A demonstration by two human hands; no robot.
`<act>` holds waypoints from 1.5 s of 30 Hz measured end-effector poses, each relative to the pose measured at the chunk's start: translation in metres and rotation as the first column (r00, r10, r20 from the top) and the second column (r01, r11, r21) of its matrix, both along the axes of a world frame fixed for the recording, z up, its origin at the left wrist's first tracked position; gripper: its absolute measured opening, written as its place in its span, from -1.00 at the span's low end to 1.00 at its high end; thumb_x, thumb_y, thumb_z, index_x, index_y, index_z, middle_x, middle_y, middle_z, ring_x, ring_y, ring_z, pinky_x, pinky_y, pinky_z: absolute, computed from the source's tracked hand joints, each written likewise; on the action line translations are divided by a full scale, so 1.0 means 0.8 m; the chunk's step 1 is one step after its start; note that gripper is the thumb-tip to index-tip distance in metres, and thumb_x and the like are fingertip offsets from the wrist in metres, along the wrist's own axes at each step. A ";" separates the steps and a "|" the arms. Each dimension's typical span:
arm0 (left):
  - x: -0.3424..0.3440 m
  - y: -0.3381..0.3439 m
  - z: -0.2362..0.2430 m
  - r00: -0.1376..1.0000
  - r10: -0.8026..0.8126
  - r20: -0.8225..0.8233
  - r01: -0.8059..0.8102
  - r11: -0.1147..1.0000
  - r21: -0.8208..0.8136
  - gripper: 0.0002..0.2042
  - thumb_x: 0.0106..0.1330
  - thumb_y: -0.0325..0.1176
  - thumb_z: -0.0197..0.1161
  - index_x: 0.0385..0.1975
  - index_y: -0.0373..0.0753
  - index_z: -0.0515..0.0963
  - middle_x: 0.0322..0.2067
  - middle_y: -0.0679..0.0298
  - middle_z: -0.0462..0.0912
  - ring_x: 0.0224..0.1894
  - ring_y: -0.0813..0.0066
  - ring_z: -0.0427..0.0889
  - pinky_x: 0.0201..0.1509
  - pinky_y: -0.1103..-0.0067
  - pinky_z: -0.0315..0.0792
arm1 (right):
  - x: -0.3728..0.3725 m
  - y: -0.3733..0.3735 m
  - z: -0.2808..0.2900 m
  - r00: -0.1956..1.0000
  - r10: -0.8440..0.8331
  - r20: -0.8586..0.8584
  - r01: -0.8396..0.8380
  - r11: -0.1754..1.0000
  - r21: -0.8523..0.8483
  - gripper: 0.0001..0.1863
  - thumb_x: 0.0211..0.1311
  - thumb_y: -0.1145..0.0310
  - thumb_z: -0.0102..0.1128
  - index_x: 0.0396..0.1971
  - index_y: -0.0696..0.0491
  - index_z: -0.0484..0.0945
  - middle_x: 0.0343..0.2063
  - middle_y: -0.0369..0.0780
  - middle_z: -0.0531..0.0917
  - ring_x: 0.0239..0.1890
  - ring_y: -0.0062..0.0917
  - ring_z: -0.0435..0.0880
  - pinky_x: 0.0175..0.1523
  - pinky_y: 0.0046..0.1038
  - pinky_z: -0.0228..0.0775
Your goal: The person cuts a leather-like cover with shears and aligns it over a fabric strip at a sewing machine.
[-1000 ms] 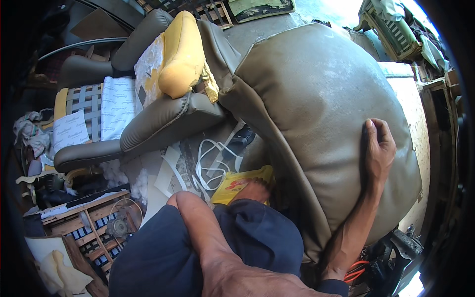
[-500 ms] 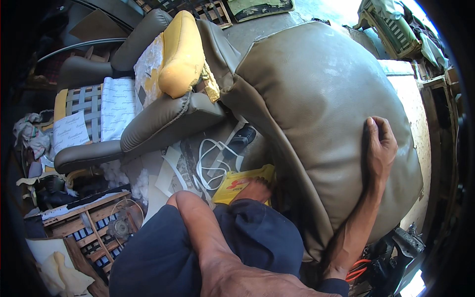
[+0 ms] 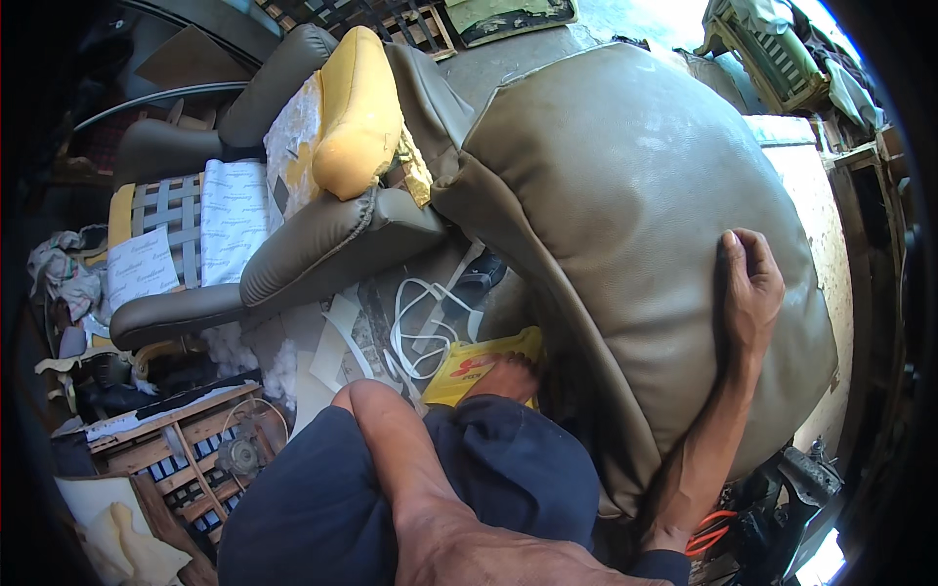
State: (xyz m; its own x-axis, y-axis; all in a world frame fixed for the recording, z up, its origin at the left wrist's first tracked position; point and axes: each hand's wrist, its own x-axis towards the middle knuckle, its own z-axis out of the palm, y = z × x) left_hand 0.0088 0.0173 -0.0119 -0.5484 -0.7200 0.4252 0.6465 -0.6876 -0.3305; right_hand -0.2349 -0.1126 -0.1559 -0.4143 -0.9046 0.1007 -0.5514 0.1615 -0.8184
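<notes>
My right hand (image 3: 752,278) rests with curled fingers on a large olive-brown leather cushion piece (image 3: 630,166); what, if anything, its fingers hold is hidden. My right forearm lies along the cushion. My left hand is not visible; a bare limb with a rounded joint (image 3: 371,400) lies over my dark shorts (image 3: 298,498). My bare foot (image 3: 503,376) is on a yellow printed package (image 3: 445,386), beside the cushion's folded lower edge.
A partly stripped chair (image 3: 337,234) with yellow foam (image 3: 352,117) and webbing (image 3: 166,215) lies upper left. White cords (image 3: 420,332), paper scraps and fluffy stuffing lie on the floor. Wooden frames (image 3: 186,449) are lower left; a metal tool (image 3: 801,474) and orange hose (image 3: 708,527) lower right.
The view has shifted very slightly. My right hand stays in nearly the same place on the cushion.
</notes>
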 end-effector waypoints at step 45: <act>-0.013 0.008 0.009 0.976 0.216 0.030 -0.217 0.974 0.065 0.13 0.03 -0.11 0.71 0.39 -0.74 0.09 0.38 -0.39 0.26 0.45 -0.16 0.29 0.49 0.09 0.18 | -0.005 0.000 -0.002 0.998 0.018 -0.054 -0.019 1.000 -0.016 -0.73 0.51 0.23 0.23 -0.15 0.17 0.66 -0.41 -0.28 0.65 -0.29 -0.67 0.54 -0.08 -0.55 0.44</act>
State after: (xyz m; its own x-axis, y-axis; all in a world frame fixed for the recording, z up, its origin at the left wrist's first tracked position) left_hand -0.0019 0.0234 -0.0044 -0.3854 -0.8494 0.3606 0.7854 -0.5071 -0.3551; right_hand -0.2385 -0.1127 -0.1575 -0.3910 -0.9101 0.1370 -0.5975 0.1378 -0.7900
